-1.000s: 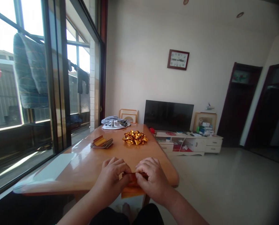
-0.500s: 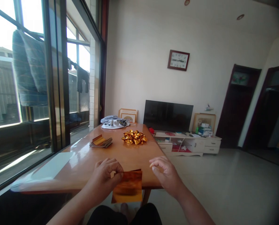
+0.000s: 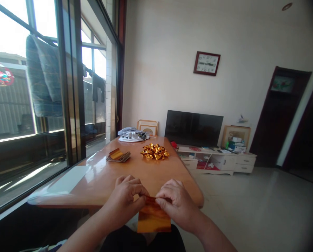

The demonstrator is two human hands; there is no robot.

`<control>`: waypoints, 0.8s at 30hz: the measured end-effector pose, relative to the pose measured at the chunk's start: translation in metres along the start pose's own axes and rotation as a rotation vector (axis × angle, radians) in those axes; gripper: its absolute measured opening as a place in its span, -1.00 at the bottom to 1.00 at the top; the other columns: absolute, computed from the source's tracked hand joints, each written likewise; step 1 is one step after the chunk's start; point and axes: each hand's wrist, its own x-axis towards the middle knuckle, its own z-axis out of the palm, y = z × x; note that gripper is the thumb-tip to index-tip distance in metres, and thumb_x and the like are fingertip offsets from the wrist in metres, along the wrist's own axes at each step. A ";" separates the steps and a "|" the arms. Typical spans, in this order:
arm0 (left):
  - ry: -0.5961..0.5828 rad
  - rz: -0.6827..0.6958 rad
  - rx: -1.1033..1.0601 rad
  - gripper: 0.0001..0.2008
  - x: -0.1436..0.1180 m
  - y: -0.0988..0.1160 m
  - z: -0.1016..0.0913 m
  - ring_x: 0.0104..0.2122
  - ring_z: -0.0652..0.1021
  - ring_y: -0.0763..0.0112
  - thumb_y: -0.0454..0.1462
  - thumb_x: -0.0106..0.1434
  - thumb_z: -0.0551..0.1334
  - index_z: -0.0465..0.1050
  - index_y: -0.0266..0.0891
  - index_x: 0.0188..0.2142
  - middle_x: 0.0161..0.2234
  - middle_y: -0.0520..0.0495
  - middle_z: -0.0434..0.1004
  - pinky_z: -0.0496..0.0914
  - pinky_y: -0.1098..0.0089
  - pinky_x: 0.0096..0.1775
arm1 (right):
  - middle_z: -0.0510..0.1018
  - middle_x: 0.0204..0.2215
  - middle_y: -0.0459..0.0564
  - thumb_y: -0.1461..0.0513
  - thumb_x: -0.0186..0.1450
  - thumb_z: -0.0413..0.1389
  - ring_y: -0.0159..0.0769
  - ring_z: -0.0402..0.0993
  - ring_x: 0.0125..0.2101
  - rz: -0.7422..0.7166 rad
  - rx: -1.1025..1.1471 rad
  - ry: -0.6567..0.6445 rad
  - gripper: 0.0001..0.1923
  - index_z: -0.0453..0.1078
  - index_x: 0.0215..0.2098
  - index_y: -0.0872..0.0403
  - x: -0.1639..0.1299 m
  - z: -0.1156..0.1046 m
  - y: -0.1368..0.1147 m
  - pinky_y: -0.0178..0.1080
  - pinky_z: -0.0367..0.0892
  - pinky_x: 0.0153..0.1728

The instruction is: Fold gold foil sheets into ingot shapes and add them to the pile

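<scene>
Sheet [image 3: 154, 221]: gold-orange and thin, hanging from its top edge at the near side of the table, above the lap [image 3: 127, 239].
Left hand [image 3: 131, 197]: thumb and fingers pinching that top edge.
Right hand [image 3: 175, 199]: pinching the same edge close beside — some fingertips hidden.
Pinched edge: uneven pulling could tear it or set a fold crooked; a slackened pinch could let it slip down past the lap.
Table [image 3: 143, 175]: holds a stack of sheets [image 3: 118, 155] and, right of it, shiny gold pieces [image 3: 155, 151] — a careless forearm could crush or scatter them.
Far end: cloth bundle [image 3: 133, 135].
</scene>
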 end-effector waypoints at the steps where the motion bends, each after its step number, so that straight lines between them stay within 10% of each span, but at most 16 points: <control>1: -0.001 -0.002 0.009 -0.83 -0.001 -0.003 -0.002 -0.22 0.48 0.22 -0.31 0.21 0.22 0.60 -0.08 -0.37 -0.35 -0.02 0.62 0.18 0.18 -0.03 | 0.60 -0.43 -0.17 0.26 0.34 0.21 -0.27 0.46 -0.27 0.005 0.005 -0.006 -0.87 0.48 -0.39 -0.05 -0.001 -0.001 0.001 -0.16 0.23 -0.13; 9: 0.160 -0.107 -0.052 -0.82 -0.003 -0.028 -0.006 -0.23 0.54 0.22 -0.26 0.24 0.17 0.58 -0.12 -0.36 -0.32 -0.03 0.63 0.30 0.25 -0.10 | 0.52 -0.48 -0.14 0.30 0.31 0.17 -0.27 0.40 -0.32 0.082 -0.101 0.115 -0.81 0.40 -0.47 -0.01 -0.001 0.002 0.018 -0.20 0.21 -0.24; 17: -0.009 -0.389 -0.883 -0.61 -0.003 -0.005 0.045 -0.26 0.57 0.25 0.02 0.27 0.26 0.61 -0.27 -0.25 -0.30 -0.10 0.64 0.43 0.34 -0.18 | 0.57 -0.34 -0.04 0.34 0.32 0.15 -0.10 0.40 -0.17 0.020 -0.337 0.283 -0.88 0.43 -0.32 -0.03 0.000 0.038 0.002 0.03 0.16 0.01; 24: 0.137 -0.541 -1.231 -0.68 -0.002 0.001 0.053 -0.39 0.54 0.39 -0.05 0.16 0.40 0.56 -0.30 -0.39 -0.44 -0.03 0.56 0.44 0.39 -0.24 | 0.59 -0.18 0.00 0.28 0.38 0.14 -0.05 0.40 -0.08 0.001 -0.318 0.278 -0.88 0.45 -0.16 -0.07 -0.007 0.062 -0.010 0.13 0.10 0.14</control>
